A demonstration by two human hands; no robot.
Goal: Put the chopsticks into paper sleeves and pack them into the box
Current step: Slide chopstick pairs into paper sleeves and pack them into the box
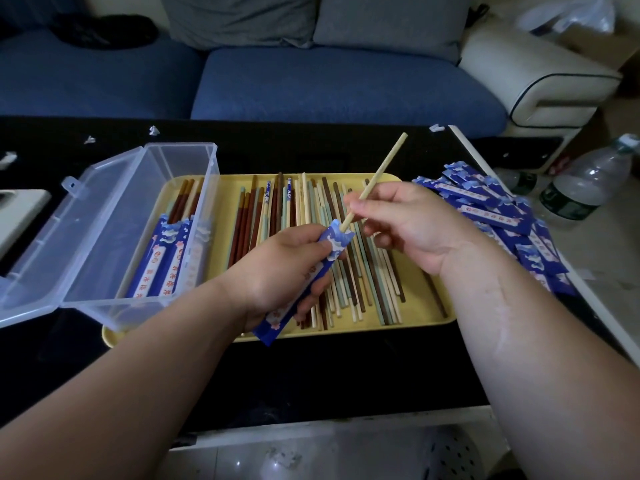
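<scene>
Behind the black table [311, 368] stood a blue sofa [329, 84]. Our left hand [277, 271] was curled round a blue paper sleeve [334, 242] above the yellow tray [446, 318]. Our right hand [408, 223] pinched a pale chopstick [381, 168], its tip sitting in the sleeve's mouth. We judged it best to keep stick and sleeve in one line and ease the left grip — a squeezed sleeve would likely buckle. The clear box [114, 216] waited at the tray's left end — lid open, a few filled sleeves inside.

One clear box [114, 237], one yellow tray [225, 188], two hands [277, 271] [412, 223], one held sleeve [332, 244], one held chopstick [381, 168]
</scene>
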